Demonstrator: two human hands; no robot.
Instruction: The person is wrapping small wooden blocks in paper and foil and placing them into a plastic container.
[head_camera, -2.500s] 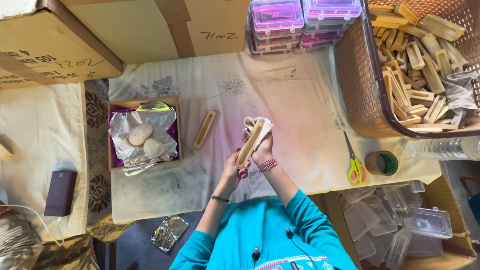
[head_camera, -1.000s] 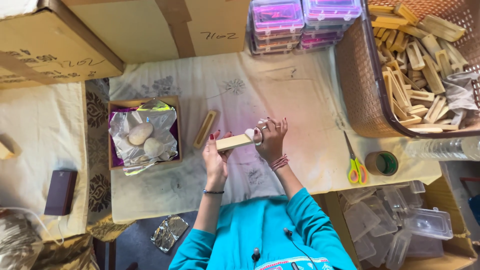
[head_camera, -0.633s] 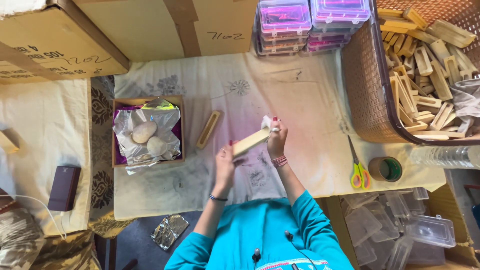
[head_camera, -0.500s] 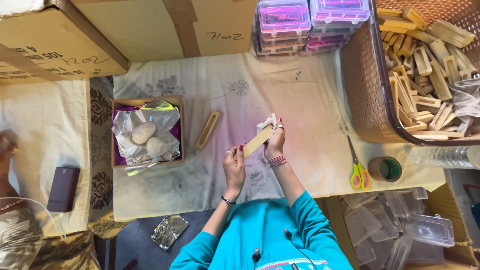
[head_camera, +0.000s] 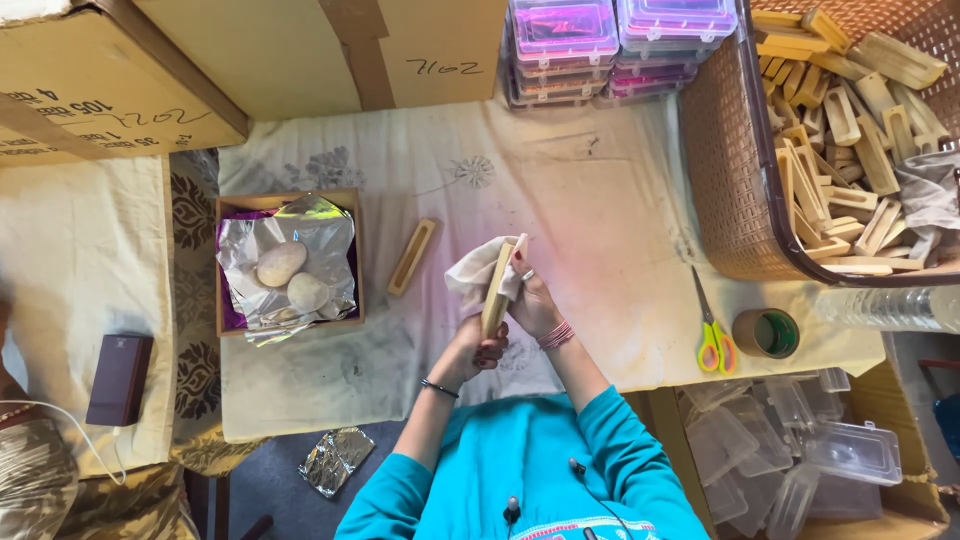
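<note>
Over the near middle of the cloth-covered table (head_camera: 600, 200), both hands meet on one wooden piece (head_camera: 495, 290), a slim pale block held nearly upright. The left hand (head_camera: 478, 350) grips its lower end with fingers curled around it, while the right hand (head_camera: 532, 305) closes on its upper part, pressing a crumpled white cloth (head_camera: 470, 275) against the wood. The cloth bunches out to the left of the block. Just left of the held block, a second wooden piece (head_camera: 413, 257), a long tray-like slot, lies flat on the table by itself. Further left of the block sits a shallow wooden box (head_camera: 288, 262) lined with crinkled foil and holding two pale rounded lumps. To the right of the block, near the table's edge, lie scissors (head_camera: 710, 325) with yellow and red handles and, beside them, a roll of tape (head_camera: 766, 333). Beyond those, up and to the right of the block, a brown woven basket (head_camera: 735, 150) is heaped with more wooden pieces.
</note>
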